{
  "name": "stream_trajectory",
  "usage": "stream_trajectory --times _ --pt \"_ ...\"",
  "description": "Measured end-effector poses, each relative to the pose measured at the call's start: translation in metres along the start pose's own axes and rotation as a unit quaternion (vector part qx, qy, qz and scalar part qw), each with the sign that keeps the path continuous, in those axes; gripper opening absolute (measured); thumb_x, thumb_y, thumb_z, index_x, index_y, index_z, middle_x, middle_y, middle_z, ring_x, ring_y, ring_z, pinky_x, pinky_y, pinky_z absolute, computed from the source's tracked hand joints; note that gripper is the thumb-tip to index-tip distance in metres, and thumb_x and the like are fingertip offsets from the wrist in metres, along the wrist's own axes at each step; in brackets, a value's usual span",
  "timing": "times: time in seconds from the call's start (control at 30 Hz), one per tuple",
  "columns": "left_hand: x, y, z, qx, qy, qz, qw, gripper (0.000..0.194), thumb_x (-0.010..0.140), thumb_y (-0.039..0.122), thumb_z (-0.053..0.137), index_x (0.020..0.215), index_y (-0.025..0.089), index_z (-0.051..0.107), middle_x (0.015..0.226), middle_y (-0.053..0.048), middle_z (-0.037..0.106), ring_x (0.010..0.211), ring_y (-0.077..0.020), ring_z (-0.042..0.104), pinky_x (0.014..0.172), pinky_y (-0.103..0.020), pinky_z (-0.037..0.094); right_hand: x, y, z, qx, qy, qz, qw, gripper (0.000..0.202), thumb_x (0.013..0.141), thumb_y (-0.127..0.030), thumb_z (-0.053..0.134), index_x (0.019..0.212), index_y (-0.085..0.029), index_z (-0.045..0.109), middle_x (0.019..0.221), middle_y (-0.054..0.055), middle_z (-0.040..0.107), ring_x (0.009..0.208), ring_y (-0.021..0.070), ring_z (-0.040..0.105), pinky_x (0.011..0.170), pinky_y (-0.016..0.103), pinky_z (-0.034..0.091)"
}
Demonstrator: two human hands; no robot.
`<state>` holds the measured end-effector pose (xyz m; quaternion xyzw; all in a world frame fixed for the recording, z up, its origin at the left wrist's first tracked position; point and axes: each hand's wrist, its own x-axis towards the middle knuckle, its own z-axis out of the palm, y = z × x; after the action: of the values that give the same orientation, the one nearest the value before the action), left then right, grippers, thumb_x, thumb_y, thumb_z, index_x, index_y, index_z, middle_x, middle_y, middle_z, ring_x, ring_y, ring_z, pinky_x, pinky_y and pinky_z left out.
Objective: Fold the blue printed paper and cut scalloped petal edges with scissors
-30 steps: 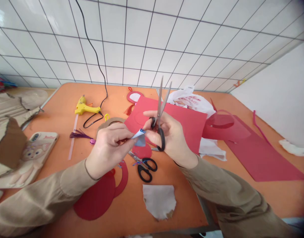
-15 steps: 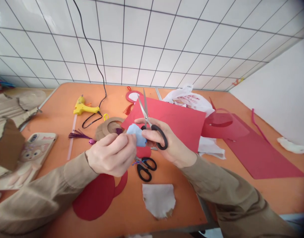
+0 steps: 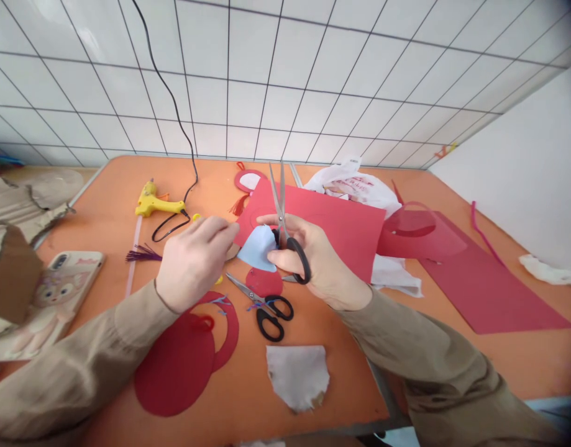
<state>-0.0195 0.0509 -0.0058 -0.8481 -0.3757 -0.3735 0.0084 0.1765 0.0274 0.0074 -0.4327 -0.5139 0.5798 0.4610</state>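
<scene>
Right fingers grip scissors; bag (contents unclear) beyond

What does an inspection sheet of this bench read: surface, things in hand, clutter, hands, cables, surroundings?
Surface: orange table, large red sheet on it.
Things in hand: light-blue piece and scissors, blades parted.
Clutter: second scissors, purple tassel, patterned phone case, cardboard, plastic bag.
Hands: right hand holds both; left hand bunched, contents unclear.
Cables: black cord loops beside yellow glue gun, then rises.
Surroundings: white tiled wall; other people, nothing seen.
</scene>
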Motion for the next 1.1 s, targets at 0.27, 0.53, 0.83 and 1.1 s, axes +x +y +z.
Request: stream_trajectory --times 0.27,0.53,0.83,1.1 --pt "0.005 0.003 -0.002 -0.610 -0.258 -0.395 0.637 0.064 0.075 0.076 0.052 0.078 0.014 0.069 0.072 -0.008 0.063 0.059 -0.0174 0.061 0.045 -0.027 0.052 -0.002 -0.004 0.003 -0.036 -0.007 -0.033 0.999 0.045 0.061 -0.009 0.061 0.105 -0.019 0.058 0.068 -0.005 0.061 0.053 0.0084 0.051 0.051 0.023 0.043" --pt "0.002 0.021 0.000 -0.579 -0.227 -0.405 0.670 0.030 0.068 0.038 0.081 0.081 0.013 0.070 0.066 -0.002 0.063 0.056 -0.0115 0.059 0.049 -0.021 0.051 -0.005 0.003 0.005 -0.090 -0.036 -0.081 0.992 0.051 0.063 -0.005 0.058 0.112 -0.020 0.059 0.078 -0.002 0.066 0.065 0.0126 0.061 0.064 0.028 0.051" --pt "0.002 0.022 0.000 -0.549 -0.135 -0.375 0.735 0.018 0.064 0.026 0.083 0.068 0.015 0.070 0.068 -0.001 0.066 0.060 -0.0108 0.057 0.055 -0.022 0.047 -0.008 0.006 0.007 -0.157 -0.023 -0.106 0.982 0.049 0.064 -0.009 0.060 0.112 -0.019 0.060 0.073 -0.002 0.060 0.065 0.0131 0.055 0.064 0.030 0.051" --pt "0.009 0.023 -0.015 -0.470 -0.227 -0.408 0.749 0.008 0.068 0.023 0.075 0.070 0.015 0.074 0.055 0.000 0.064 0.032 -0.0030 0.034 0.031 -0.019 0.024 -0.010 0.010 0.004 -0.232 -0.033 -0.178 0.956 0.053 0.069 -0.008 0.061 0.120 -0.022 0.059 0.073 -0.003 0.058 0.063 0.0118 0.052 0.064 0.029 0.051"
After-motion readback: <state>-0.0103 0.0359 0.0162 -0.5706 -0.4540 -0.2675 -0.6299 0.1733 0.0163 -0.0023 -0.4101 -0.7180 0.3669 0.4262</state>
